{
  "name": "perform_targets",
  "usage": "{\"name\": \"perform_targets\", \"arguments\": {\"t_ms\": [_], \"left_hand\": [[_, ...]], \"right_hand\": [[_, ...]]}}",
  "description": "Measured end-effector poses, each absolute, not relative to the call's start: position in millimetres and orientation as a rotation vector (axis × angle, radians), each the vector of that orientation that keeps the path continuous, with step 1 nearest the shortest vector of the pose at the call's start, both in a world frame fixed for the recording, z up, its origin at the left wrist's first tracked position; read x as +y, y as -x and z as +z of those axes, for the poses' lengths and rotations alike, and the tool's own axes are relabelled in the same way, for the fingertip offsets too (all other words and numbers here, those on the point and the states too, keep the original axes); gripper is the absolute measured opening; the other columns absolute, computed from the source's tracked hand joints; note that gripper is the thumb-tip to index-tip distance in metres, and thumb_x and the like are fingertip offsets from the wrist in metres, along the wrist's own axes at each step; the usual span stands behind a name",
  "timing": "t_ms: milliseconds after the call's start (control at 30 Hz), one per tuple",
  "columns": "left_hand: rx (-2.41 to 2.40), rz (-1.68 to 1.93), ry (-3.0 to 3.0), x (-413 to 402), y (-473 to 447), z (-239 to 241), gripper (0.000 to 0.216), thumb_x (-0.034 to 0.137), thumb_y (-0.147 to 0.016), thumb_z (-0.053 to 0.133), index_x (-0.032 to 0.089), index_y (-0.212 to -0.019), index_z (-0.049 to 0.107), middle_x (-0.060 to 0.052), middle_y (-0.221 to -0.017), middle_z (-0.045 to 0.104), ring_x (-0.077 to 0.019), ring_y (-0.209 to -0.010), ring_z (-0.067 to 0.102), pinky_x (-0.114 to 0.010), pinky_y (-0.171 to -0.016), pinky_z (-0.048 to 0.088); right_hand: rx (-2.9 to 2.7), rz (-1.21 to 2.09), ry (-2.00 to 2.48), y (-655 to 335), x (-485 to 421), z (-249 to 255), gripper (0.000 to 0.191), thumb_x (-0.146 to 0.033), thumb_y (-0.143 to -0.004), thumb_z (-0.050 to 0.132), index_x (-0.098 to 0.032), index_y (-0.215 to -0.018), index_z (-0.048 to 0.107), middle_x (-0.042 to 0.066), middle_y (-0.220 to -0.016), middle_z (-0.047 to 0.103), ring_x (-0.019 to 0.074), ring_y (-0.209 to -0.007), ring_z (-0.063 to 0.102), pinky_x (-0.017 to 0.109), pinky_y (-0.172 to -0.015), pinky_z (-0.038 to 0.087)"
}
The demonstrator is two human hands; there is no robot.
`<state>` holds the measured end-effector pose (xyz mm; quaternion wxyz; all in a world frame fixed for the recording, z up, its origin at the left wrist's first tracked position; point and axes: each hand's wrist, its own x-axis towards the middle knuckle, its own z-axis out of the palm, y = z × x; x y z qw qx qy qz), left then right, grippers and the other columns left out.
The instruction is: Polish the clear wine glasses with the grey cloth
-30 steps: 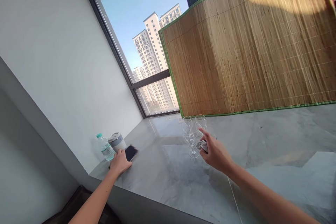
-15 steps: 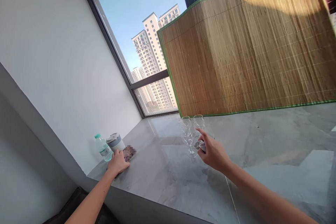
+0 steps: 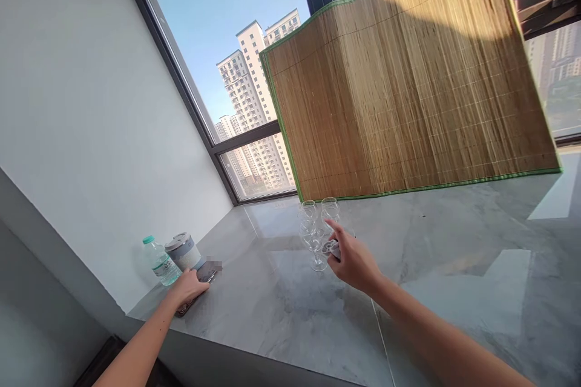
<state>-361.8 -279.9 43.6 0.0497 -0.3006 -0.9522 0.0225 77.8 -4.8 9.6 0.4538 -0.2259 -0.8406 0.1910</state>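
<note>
My left hand is closed around a flat, phone-like slab with a patterned surface, at the left end of the grey ledge. Its middle is hidden under my fingers. Just behind stand a clear water bottle with a green cap and a lidded cup with a blue-grey band. My right hand has its index finger stretched forward and the others curled round a small silver-and-white thing, mostly hidden. Beside it stand several clear stemmed glasses, partly covered by this hand.
The grey marble-look ledge runs along the window, its front edge nearest me. A woven straw mat with green trim leans against the window. A white wall bounds the left side.
The view has swung a little to the right, so everything sits further left. The slab under my left hand is now tilted differently, showing a darker face. My right hand keeps its place by the glasses.
</note>
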Motion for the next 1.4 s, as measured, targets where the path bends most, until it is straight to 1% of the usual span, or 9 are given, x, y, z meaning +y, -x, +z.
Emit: {"name": "perform_targets", "arguments": {"t_ms": [167, 300, 467, 600, 800, 933, 1033, 1167, 1400], "left_hand": [[-2.954, 0.012, 0.909, -283, 367, 46, 0.028, 0.041, -0.064, 0.063, 0.018, -0.078, 0.062, -0.014, -0.098, 0.069, -0.0315, -0.093, 0.067, -0.036, -0.074, 0.051], [-2.865, -0.088, 0.867, -263, 342, 50, 0.053, 0.053, -0.068, 0.06, 0.014, -0.104, 0.061, -0.02, -0.117, 0.064, -0.0387, -0.111, 0.06, -0.042, -0.082, 0.051], [-2.56, -0.861, 1.504, -188, 228, 31, 0.054, 0.052, -0.079, 0.053, 0.02, -0.123, 0.056, -0.009, -0.118, 0.065, -0.0243, -0.112, 0.061, -0.031, -0.087, 0.051], [-2.694, -1.114, 1.509, -121, 139, 3, 0.083, 0.055, -0.061, 0.074, 0.013, -0.13, 0.054, -0.017, -0.127, 0.062, -0.0293, -0.12, 0.057, -0.036, -0.097, 0.046], [-2.752, -1.21, 1.496, -73, 97, -12, 0.037, 0.053, -0.067, 0.072, 0.021, -0.086, 0.071, -0.008, -0.091, 0.073, -0.0283, -0.098, 0.066, -0.033, -0.077, 0.048], [-2.658, -1.214, 1.545, -77, 81, -12, 0.03, 0.05, -0.08, 0.06, 0.023, -0.07, 0.068, -0.006, -0.086, 0.072, -0.0266, -0.096, 0.066, -0.035, -0.079, 0.047], [-2.41, -1.224, 1.666, -85, 60, -15, 0.031, 0.047, -0.089, 0.05, 0.024, -0.076, 0.066, -0.007, -0.095, 0.071, -0.0257, -0.103, 0.063, -0.037, -0.088, 0.045], [-2.128, -1.34, 1.88, -82, 28, -12, 0.033, 0.044, -0.098, 0.036, 0.025, -0.086, 0.06, -0.006, -0.091, 0.069, -0.021, -0.09, 0.064, -0.033, -0.084, 0.047], [-1.973, -1.395, 1.928, -21, -16, 4, 0.03, 0.035, -0.099, 0.034, 0.024, -0.101, 0.062, -0.008, -0.093, 0.069, -0.0214, -0.09, 0.064, -0.033, -0.081, 0.046]], "right_hand": [[-2.009, 0.488, 0.557, -78, -2, 10, 0.08, -0.011, -0.072, 0.051, -0.022, -0.146, 0.022, 0.004, -0.099, 0.063, 0.0133, -0.062, 0.053, 0.026, -0.06, 0.039], [-1.933, 0.5, 0.565, -80, 2, 16, 0.081, -0.012, -0.072, 0.051, -0.021, -0.147, 0.02, 0.004, -0.1, 0.059, 0.0124, -0.061, 0.05, 0.025, -0.058, 0.038], [-1.665, 0.494, 0.58, -88, 19, 23, 0.08, -0.014, -0.073, 0.052, -0.021, -0.145, 0.019, 0.003, -0.097, 0.05, 0.0143, -0.067, 0.051, 0.026, -0.062, 0.042], [-1.369, 0.521, 0.703, -98, 38, 26, 0.079, -0.02, -0.074, 0.056, -0.024, -0.144, 0.019, 0.001, -0.096, 0.044, 0.0169, -0.078, 0.053, 0.031, -0.072, 0.047], [-1.25, 0.64, 0.727, -98, 43, 28, 0.075, -0.021, -0.073, 0.056, -0.028, -0.138, 0.021, 0.002, -0.101, 0.039, 0.0166, -0.086, 0.052, 0.032, -0.078, 0.048], [-1.228, 0.677, 0.758, -95, 44, 28, 0.077, -0.021, -0.07, 0.059, -0.027, -0.137, 0.021, 0.004, -0.106, 0.039, 0.0184, -0.093, 0.05, 0.034, -0.083, 0.047], [-1.178, 0.736, 0.789, -99, 50, 30, 0.075, -0.022, -0.069, 0.06, -0.026, -0.134, 0.022, 0.003, -0.103, 0.041, 0.0187, -0.092, 0.052, 0.033, -0.08, 0.048], [-1.081, 0.857, 0.815, -108, 60, 33, 0.07, -0.024, -0.07, 0.06, -0.026, -0.131, 0.025, -0.001, -0.096, 0.044, 0.0152, -0.075, 0.055, 0.028, -0.066, 0.049], [-0.967, 0.952, 0.836, -122, 76, 32, 0.066, -0.03, -0.075, 0.058, -0.026, -0.129, 0.021, -0.001, -0.097, 0.047, 0.0092, -0.055, 0.051, 0.021, -0.046, 0.043]]}}
